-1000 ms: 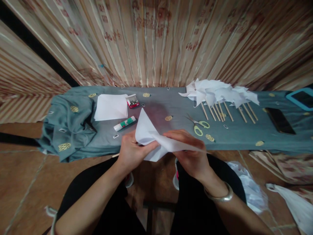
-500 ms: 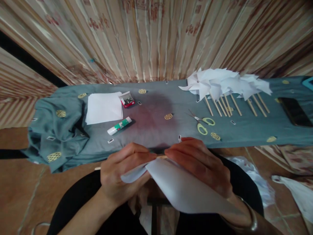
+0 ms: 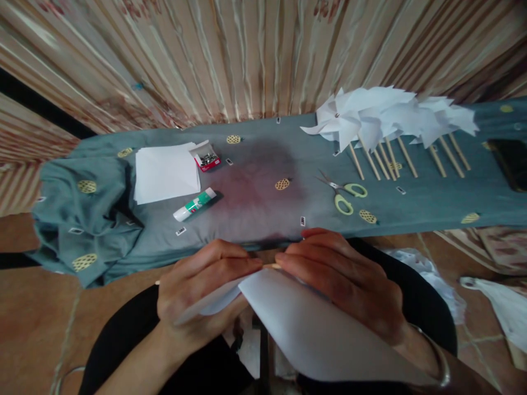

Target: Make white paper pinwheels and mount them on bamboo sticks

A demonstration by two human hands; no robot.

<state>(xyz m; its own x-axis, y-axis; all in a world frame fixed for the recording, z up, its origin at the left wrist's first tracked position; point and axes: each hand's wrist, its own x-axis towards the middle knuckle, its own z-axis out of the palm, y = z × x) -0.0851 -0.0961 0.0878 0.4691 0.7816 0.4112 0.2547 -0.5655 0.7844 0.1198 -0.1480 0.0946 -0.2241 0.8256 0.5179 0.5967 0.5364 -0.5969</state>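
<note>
Over my lap, a white paper pinwheel (image 3: 313, 329) with broad curled blades is between my hands. A thin wooden stick (image 3: 272, 266) shows in the gap between my fingertips, and its other end pokes out past the left hand. My left hand (image 3: 206, 280) is closed around the stick, with a paper blade lying against its fingers. My right hand (image 3: 341, 274) is closed too, its fingers pressed at the stick's tip and the paper. The pinwheel's centre and both thumbs are hidden.
On the cloth-covered table (image 3: 247, 203) lie a paper stack (image 3: 164, 175), an open box of metal pins (image 3: 207, 157), a glue stick (image 3: 195, 204), scissors (image 3: 343, 192), a dark phone (image 3: 510, 162) and several finished pinwheels (image 3: 382, 118). A curtain (image 3: 247, 60) hangs behind.
My view has tilted slightly, so the table's things sit higher in it. Both hands keep their grip, and the paper blades spread a little wider.
</note>
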